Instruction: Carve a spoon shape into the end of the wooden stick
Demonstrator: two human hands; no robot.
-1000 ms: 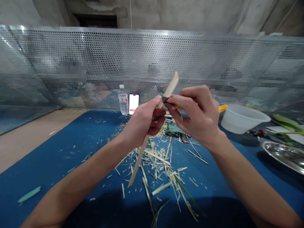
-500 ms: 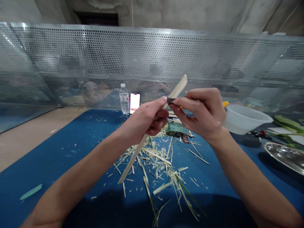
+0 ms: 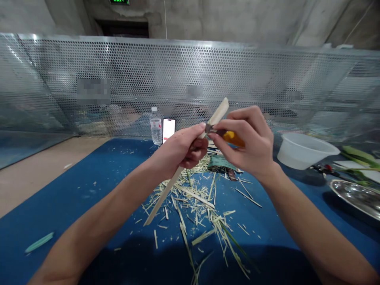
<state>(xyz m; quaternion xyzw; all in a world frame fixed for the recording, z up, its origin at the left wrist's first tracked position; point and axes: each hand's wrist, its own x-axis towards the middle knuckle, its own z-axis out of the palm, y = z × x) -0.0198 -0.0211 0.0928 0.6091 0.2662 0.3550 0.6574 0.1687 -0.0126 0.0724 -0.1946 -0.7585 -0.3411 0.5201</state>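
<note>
Left hand [image 3: 185,148] closed around a long, flat, pale bamboo strip [image 3: 218,114], fingers curled beneath it and thumb lying along the top. Strip held on a slant: upper end rises up and to the right past the hands, lower end points down and left above the scraps. Right hand [image 3: 249,144] pinches a small knife with an orange handle [image 3: 233,138], its dark blade against the strip just beside the left thumb. Hands close together but separate, linked through blade and strip.

Directly below, a loose heap of pale bamboo shavings with some green slivers [image 3: 192,202] spreads over a blue-topped counter [image 3: 59,206]. A flat green-and-pale packet [image 3: 221,162] lies at the far edge of the heap, partly behind the hands; contents cannot be told. A thin pale-green sliver [image 3: 39,242] lies alone near the left edge. Far side of the counter: clear plastic water bottle [image 3: 156,126] beside an upright smartphone with a lit white screen [image 3: 168,130]. To the right: white plastic bowl [image 3: 305,152], shallow steel tray [image 3: 356,196], long green leaves [image 3: 359,162]. Perforated metal screen [image 3: 190,67] runs along the far side.
</note>
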